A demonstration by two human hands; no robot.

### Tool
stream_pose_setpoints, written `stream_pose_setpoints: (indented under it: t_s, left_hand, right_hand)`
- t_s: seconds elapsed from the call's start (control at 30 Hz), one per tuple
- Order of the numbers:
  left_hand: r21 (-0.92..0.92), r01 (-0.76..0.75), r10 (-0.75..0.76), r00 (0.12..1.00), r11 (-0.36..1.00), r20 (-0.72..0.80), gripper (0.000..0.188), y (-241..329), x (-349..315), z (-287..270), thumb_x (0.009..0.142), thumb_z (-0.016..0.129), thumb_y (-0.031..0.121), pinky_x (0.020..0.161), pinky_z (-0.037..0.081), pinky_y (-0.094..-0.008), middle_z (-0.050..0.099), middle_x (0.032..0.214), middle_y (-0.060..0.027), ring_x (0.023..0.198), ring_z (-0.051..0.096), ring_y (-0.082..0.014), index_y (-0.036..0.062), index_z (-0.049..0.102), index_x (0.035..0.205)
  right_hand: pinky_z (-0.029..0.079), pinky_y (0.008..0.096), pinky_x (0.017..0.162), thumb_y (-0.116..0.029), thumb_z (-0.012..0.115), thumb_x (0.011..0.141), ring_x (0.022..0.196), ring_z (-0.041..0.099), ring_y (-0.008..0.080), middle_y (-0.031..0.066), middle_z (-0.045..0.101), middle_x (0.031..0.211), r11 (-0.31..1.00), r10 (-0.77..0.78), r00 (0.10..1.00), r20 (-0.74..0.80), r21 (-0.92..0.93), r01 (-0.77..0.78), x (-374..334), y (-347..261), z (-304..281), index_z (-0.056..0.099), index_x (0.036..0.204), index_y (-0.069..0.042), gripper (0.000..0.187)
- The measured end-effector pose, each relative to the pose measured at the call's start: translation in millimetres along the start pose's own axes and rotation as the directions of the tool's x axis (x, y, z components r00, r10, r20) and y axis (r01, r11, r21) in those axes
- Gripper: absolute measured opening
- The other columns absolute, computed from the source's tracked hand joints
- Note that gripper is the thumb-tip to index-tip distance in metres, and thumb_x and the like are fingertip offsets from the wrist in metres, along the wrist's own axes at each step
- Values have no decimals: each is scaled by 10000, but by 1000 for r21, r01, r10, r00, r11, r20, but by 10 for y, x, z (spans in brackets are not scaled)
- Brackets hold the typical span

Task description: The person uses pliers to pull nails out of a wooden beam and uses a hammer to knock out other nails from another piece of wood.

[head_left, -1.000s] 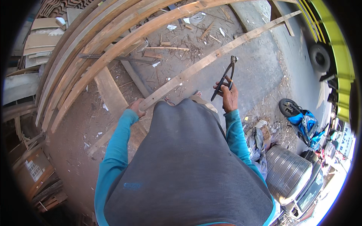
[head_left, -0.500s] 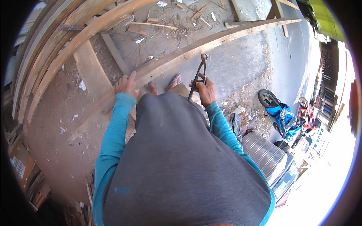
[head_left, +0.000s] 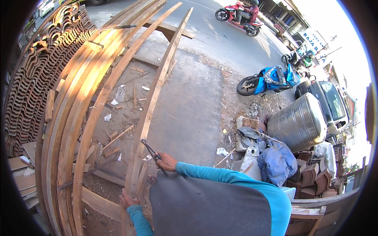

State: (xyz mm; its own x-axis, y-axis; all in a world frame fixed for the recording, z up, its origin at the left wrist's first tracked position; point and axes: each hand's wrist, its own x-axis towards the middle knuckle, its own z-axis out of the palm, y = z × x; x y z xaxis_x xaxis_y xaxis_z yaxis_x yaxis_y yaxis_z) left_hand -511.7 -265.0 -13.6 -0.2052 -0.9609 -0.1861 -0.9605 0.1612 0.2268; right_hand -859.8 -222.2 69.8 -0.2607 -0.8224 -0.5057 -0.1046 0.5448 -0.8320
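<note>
A long wooden beam [head_left: 159,84] runs from near my body out toward the road. My left hand [head_left: 128,200] grips its near end, fingers curled at the edge. Long-handled metal pincers [head_left: 150,149] are in my closed right hand [head_left: 167,162]. Their head meets the side of the beam, a little farther along than my left hand. Whether the jaws bite on a nail is too small to tell. Part of the handles is hidden by my right hand.
Several curved beams [head_left: 75,137] lie to the left, beside stacked roof tiles [head_left: 29,94]. Wood scraps and paper litter the ground between the beams. On the right are a blue motorbike [head_left: 271,80], a metal tank [head_left: 298,122] and blue sheeting [head_left: 277,162]. A rider [head_left: 245,15] passes on the road.
My view has turned and lifted, bringing the road, tiles and rider into sight. Both hands stay with the beam and pincers; the pincers' head still meets the beam.
</note>
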Motion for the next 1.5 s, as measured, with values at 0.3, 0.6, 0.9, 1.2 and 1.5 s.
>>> stream_pose_setpoints:
  t_s: [0.3,0.6,0.9,1.2,1.5]
  left_hand:
    - [-136,-91,102,992,986,76,858,-50,129,-129,606,855,89,966,495,-447,599,1151,-217,1135,588,-390,81,488,1381]
    - [-169,103,-40,940,980,340,745,-135,401,-106,701,835,215,982,499,-417,623,1252,-178,1174,604,-343,130,531,1375]
    - [-5,45,-45,992,999,115,817,52,95,-227,634,863,169,909,504,-461,603,1113,-175,1069,600,-394,189,542,1385]
    - [97,51,-52,999,994,4,935,302,-134,-224,588,909,204,890,467,-479,577,1105,-118,1070,576,-347,211,485,1421]
    - [105,51,-43,996,993,-80,989,311,-210,-148,607,897,207,976,408,-497,536,1163,-117,1116,544,-340,225,411,1468]
  right_hand:
    - [529,452,757,-177,500,864,803,682,311,204,670,843,995,87,995,40,-41,-86,155,218,-125,555,1089,24,306]
    - [541,390,750,-180,522,860,788,688,250,170,713,866,995,-81,990,-116,48,87,169,129,-243,586,1115,8,324]
    - [560,342,750,-114,483,884,866,695,214,140,673,951,973,129,954,270,153,-175,38,130,-299,575,1133,64,320]
    - [545,358,711,-208,476,878,835,669,218,153,705,913,991,115,909,402,22,-135,-266,141,-262,570,1192,41,412]
    - [566,346,766,-157,463,877,853,686,233,152,694,963,982,155,899,410,33,-184,-322,73,-127,524,1302,70,485]
